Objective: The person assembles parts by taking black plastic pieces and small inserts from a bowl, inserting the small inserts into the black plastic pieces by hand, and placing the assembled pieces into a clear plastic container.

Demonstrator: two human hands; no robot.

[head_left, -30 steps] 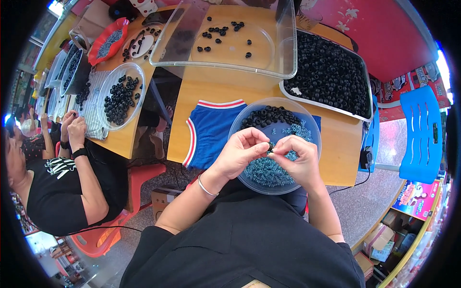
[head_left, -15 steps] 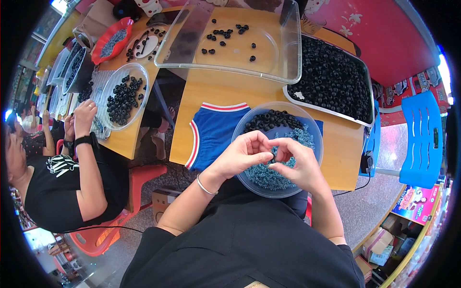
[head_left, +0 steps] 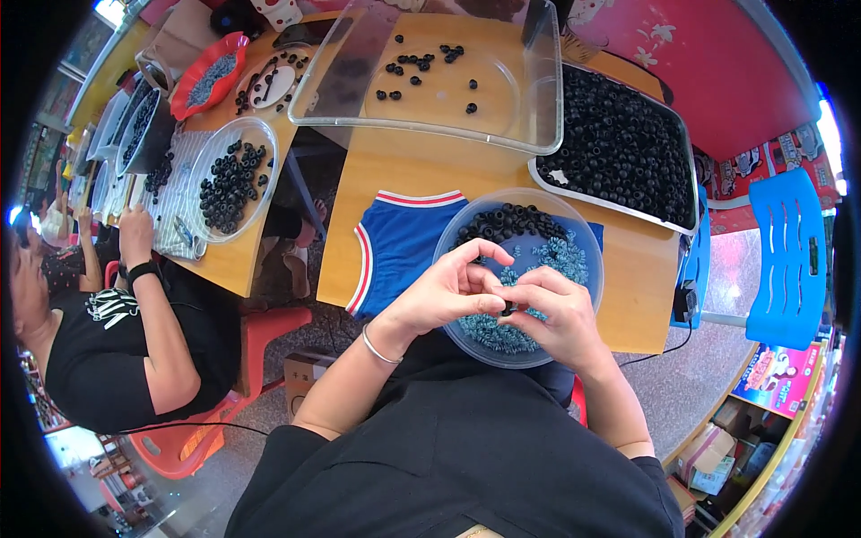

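A small black round part [head_left: 508, 308] sits in a pinch between the fingertips of my two hands, mostly hidden by them. My left hand [head_left: 446, 291] has its thumb tip against the part, with its index finger curved above. The thumb and fingers of my right hand [head_left: 563, 316] close on the part from the other side. Both hands are above a round clear plastic tub [head_left: 595, 309]. Inside the tub, black round parts [head_left: 513, 221] gather at the far side. Small pale-blue clear pieces [head_left: 567, 260] fill its right and near sides.
A blue garment [head_left: 404, 247] with striped trim lies left of the tub. Behind stand a clear bin [head_left: 430, 128] holding several black parts and a tray [head_left: 619, 143] heaped with them. A blue chair [head_left: 789, 260] is at right. At left, a co-worker [head_left: 134, 350] sits near another bowl [head_left: 208, 235].
My right fingers have curled in closer around the black part, and my left index finger has lifted away from the right hand. The co-worker's raised hand has lowered and moved left.
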